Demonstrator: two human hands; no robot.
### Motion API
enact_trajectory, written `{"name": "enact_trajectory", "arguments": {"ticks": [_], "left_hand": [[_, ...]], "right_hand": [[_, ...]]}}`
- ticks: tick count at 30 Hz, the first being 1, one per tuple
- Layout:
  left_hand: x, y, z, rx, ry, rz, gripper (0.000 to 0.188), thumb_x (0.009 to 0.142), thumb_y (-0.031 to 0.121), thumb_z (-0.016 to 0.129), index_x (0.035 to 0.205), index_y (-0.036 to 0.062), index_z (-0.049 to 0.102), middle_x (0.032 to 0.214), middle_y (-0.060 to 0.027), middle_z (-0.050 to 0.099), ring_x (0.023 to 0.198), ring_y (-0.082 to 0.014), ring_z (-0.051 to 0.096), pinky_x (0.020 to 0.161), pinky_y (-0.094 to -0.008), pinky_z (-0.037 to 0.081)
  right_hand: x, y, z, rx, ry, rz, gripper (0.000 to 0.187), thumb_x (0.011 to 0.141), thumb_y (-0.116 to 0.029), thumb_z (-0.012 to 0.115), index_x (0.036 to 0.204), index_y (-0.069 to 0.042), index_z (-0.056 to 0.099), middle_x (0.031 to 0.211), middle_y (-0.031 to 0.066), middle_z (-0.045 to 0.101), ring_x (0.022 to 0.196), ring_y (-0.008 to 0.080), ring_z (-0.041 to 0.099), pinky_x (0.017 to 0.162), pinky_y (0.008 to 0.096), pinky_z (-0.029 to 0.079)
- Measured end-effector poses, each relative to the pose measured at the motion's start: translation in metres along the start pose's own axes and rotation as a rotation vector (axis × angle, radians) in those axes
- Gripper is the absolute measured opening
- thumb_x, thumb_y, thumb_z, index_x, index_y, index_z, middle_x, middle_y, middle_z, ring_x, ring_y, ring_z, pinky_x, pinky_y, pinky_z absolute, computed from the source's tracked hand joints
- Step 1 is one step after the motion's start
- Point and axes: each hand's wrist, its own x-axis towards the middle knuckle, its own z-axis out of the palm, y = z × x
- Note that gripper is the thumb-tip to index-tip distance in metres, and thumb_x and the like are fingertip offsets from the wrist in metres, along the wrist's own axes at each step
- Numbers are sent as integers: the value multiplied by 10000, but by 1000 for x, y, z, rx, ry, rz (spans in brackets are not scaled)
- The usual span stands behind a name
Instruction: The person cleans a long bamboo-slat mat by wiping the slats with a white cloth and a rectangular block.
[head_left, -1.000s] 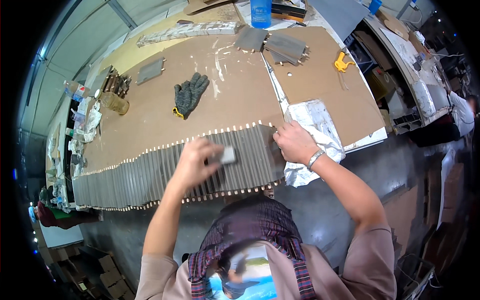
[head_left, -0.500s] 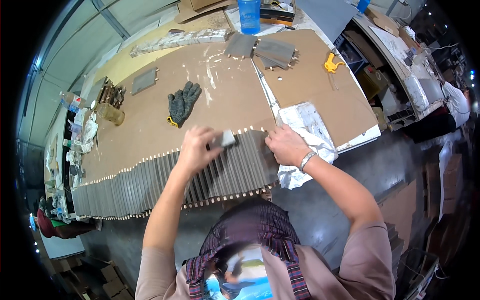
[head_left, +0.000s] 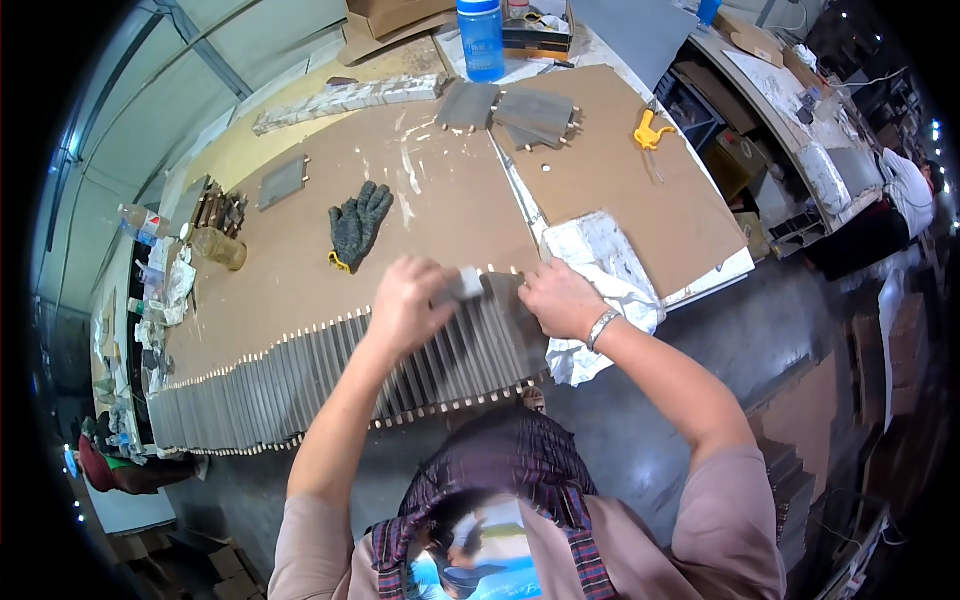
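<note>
A long row of grey slats [head_left: 275, 385] with pale dowel pegs at both ends lies overlapped along the near side of the table. My left hand [head_left: 405, 305] is closed around a small pale grey block [head_left: 467, 284], blurred by motion, over the far ends of the slats near the row's right end. At that end, my right hand [head_left: 562, 300] has its fingers curled at the far corner of the last grey panel [head_left: 520, 325]. Crumpled white paper [head_left: 595, 270] lies under and beside my right wrist. A dark knitted glove [head_left: 360, 225] rests beyond the row.
Loose pegged panels [head_left: 535, 112] lie at the far right, near a yellow-handled tool [head_left: 650, 132]. One panel [head_left: 284, 183] sits far left, by bottles [head_left: 216, 247]. A blue bottle [head_left: 481, 45] stands at the back. People are at both sides.
My left hand and the block have shifted slightly right along the slats. My right hand stays at the last panel's corner. The whole view has moved a little.
</note>
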Motion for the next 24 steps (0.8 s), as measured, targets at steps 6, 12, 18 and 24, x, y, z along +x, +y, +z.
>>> {"name": "enact_trajectory", "arguments": {"ticks": [6,12,18,24], "left_hand": [[-23,47,10,-59,-177,192,467,642,147,827,1096,79,736,1028,-93,692,965,-290,631,820,-436,486],[35,-12,67,49,282,99,233,641,243,775,665,50,647,731,-168,630,703,-375,614,635,-483,508],[-6,21,86,-30,247,-25,198,599,171,690,738,30,678,855,-186,645,847,-404,607,745,-498,505],[-15,36,132,103,158,144,192,741,327,691,881,196,708,860,-59,675,915,-316,634,720,-478,497]], "right_hand": [[7,1,-8,13,-8,-21,129,722,-136,649,833,-91,697,913,80,658,964,241,623,865,377,457],[12,4,6,186,177,13,94,707,-99,663,791,-58,670,834,162,652,885,343,642,798,468,504],[6,-4,-3,108,-76,70,462,627,-146,741,1050,15,650,1142,279,584,1097,455,535,930,518,442],[1,32,13,-88,-34,-146,382,824,-269,684,1146,-63,661,903,236,680,821,439,650,711,521,517]]}}
